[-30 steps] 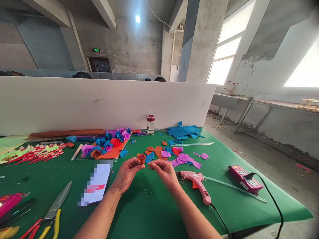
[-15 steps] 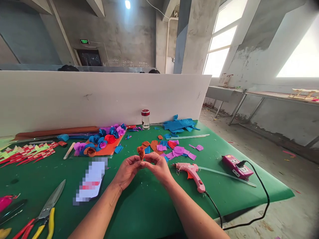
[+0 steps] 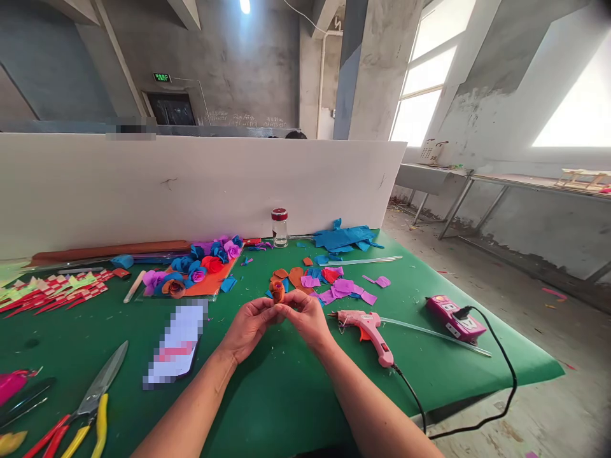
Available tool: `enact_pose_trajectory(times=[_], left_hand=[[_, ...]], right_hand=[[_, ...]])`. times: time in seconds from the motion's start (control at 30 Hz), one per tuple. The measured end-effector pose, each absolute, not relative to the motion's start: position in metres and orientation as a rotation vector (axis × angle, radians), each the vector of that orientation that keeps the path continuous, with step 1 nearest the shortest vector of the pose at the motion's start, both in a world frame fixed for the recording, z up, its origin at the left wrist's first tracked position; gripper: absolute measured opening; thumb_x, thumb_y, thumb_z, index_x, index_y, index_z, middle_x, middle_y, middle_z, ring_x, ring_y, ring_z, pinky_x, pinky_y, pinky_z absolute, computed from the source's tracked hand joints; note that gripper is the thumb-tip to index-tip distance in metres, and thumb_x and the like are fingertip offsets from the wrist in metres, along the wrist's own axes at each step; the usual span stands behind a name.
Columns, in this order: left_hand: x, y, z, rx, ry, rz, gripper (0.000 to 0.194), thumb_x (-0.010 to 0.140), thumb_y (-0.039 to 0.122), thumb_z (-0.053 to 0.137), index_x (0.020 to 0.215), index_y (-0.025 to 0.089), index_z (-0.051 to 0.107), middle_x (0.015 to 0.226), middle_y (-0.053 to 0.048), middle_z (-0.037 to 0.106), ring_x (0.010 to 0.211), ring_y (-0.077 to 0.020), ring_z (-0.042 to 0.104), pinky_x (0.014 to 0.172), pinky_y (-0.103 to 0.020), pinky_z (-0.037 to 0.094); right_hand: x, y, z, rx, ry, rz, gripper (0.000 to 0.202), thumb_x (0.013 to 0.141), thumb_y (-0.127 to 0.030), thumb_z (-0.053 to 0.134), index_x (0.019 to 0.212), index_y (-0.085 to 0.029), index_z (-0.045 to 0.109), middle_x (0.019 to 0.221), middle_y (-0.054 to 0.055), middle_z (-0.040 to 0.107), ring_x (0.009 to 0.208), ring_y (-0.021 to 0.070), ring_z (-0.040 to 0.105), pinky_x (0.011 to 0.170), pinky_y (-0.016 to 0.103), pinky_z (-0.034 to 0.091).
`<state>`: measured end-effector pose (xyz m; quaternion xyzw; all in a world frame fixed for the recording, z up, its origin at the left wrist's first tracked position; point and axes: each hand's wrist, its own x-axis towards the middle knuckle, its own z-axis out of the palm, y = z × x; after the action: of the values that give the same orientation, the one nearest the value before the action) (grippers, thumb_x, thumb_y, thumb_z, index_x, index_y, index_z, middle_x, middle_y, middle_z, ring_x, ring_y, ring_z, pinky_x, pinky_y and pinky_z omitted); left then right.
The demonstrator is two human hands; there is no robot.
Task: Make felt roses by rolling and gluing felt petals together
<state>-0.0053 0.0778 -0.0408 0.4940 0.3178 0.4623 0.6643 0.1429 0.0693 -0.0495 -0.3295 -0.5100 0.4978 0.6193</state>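
Observation:
Between the fingertips of both hands is a small orange-brown paper flower [image 3: 277, 291], its opening turned upward. My left hand [image 3: 251, 326] pinches its base from the left, and my right hand [image 3: 305, 318] pinches it from the right; the fingertips meet below the bloom. Just beyond the hands lie orange-brown petals [image 3: 296, 277] and purple paper pieces [image 3: 342, 289]. To the right of my right hand rests a pink glue gun [image 3: 365, 326]. Finished paper flowers [image 3: 195, 270] in blue, purple, red and brown sit on an orange sheet at the left.
Scissors [image 3: 102, 381] and a phone [image 3: 176, 343] lie on the green table [image 3: 267, 407] at the left. A lidded glass jar [image 3: 279, 228] stands before a white board [image 3: 229, 184]. At the right are a magenta power box [image 3: 453, 318] and its black cable [image 3: 512, 369].
Both hands and the flower have shifted slightly to the right. The flower is tilted so that more of its opening faces me.

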Motion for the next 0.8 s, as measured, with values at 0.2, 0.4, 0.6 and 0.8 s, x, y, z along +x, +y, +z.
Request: enact_pose_trajectory(times=[0.2, 0.4, 0.6, 0.8], left_hand=[[-0.003, 0.079, -0.044, 1.154, 0.878, 1.185, 0.025, 0.055, 0.034, 0.088, 0.066, 0.018, 0.072, 0.069, 0.001, 0.069, 0.074, -0.0151, 0.060, 0.078, -0.026, 0.047], [-0.006, 0.076, -0.033, 1.337, 0.938, 1.156, 0.027, 0.061, 0.035, 0.085, 0.081, 0.020, 0.077, 0.085, -0.004, 0.074, 0.087, -0.0215, 0.063, 0.086, -0.032, 0.046], [-0.030, 0.074, -0.013, 1.294, 0.926, 1.309, 0.030, 0.072, 0.046, 0.075, 0.083, 0.018, 0.076, 0.088, -0.008, 0.071, 0.077, -0.0184, 0.058, 0.075, -0.029, 0.046], [-0.034, 0.069, -0.011, 1.340, 0.875, 1.191, 0.032, 0.078, 0.049, 0.069, 0.075, 0.017, 0.072, 0.075, -0.004, 0.063, 0.068, -0.0156, 0.050, 0.066, -0.028, 0.042]], right_hand=[[0.143, 0.072, -0.054, -0.760, -1.254, 1.115, 0.037, 0.065, -0.041, 0.081, 0.094, -0.021, 0.073, 0.079, 0.001, 0.065, 0.070, 0.0144, 0.056, 0.067, 0.027, 0.048], [0.147, 0.074, -0.055, -0.798, -1.319, 0.905, 0.019, 0.071, -0.042, 0.077, 0.076, -0.023, 0.077, 0.080, 0.004, 0.067, 0.074, 0.0175, 0.059, 0.067, 0.029, 0.048], [0.152, 0.071, -0.049, -0.889, -1.483, 0.691, 0.010, 0.079, -0.029, 0.067, 0.078, -0.027, 0.077, 0.086, 0.004, 0.075, 0.082, 0.0222, 0.068, 0.075, 0.033, 0.053], [0.151, 0.071, -0.053, -0.975, -1.590, 0.577, 0.015, 0.081, -0.024, 0.063, 0.082, -0.026, 0.077, 0.085, 0.004, 0.075, 0.077, 0.0210, 0.069, 0.073, 0.031, 0.053]])
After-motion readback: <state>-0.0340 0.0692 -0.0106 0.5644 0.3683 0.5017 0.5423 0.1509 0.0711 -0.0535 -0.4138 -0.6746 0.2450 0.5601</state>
